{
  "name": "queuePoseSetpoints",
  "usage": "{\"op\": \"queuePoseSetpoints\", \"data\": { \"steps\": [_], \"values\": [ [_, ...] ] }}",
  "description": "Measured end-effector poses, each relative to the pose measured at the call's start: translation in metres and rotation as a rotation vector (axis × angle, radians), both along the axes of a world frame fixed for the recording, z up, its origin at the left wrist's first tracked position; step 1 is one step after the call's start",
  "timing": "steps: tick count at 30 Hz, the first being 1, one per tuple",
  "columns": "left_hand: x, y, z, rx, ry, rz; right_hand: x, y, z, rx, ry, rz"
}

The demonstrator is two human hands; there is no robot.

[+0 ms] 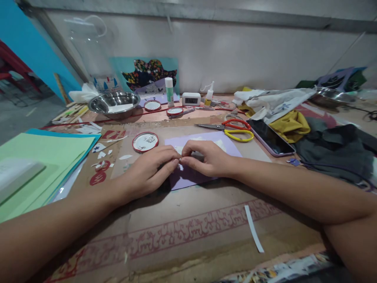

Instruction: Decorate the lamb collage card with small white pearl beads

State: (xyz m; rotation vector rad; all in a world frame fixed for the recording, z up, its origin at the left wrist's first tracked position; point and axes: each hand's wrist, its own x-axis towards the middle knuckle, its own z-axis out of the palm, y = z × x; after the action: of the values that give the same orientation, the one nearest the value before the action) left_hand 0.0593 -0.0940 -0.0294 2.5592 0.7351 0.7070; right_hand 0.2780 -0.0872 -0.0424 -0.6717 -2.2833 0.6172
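Observation:
My left hand and my right hand meet over a purple sheet. The fingertips of both are pinched close together, with a small white bit showing between and below them. What exactly it is, I cannot make out. White pieces lie on the purple sheet, partly behind my right hand. Just beyond my left hand sits a red-rimmed lid with small whitish bits in it. Scissors with red and yellow handles lie behind my right hand.
Green paper is stacked at the left. A steel bowl, glue stick, digital clock and small glue bottle stand at the back. A phone and dark cloth lie right; a white strip is in front.

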Motion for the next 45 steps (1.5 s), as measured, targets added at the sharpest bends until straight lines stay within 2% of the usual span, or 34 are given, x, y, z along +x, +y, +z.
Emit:
{"op": "queuePoseSetpoints", "data": {
  "steps": [10, 20, 26, 31, 34, 38, 45],
  "values": [
    [0.0011, 0.0007, 0.0007, 0.002, -0.018, 0.028, 0.0007, 0.0013, -0.0026, 0.025, -0.024, 0.011],
    [0.0002, 0.0042, -0.0012, -0.174, -0.050, 0.038, 0.0007, 0.0017, -0.0058, 0.128, 0.033, 0.006],
    [0.0008, 0.0032, -0.0011, -0.126, -0.011, 0.102, -0.0007, 0.0003, -0.0062, 0.221, -0.072, -0.019],
    [0.0012, 0.0029, 0.0006, -0.121, -0.016, 0.162, -0.0009, -0.0017, -0.0038, 0.180, -0.050, -0.059],
    [0.0018, 0.0031, 0.0005, -0.111, -0.011, 0.143, -0.0015, -0.0014, -0.0039, 0.128, 0.001, -0.084],
    [0.0025, 0.0040, -0.0021, -0.094, 0.001, 0.093, -0.0026, -0.0002, -0.0055, 0.155, 0.033, -0.047],
    [0.0019, 0.0057, -0.0067, -0.079, -0.059, 0.128, -0.0021, 0.0023, -0.0077, 0.155, 0.077, -0.047]
  ]
}}
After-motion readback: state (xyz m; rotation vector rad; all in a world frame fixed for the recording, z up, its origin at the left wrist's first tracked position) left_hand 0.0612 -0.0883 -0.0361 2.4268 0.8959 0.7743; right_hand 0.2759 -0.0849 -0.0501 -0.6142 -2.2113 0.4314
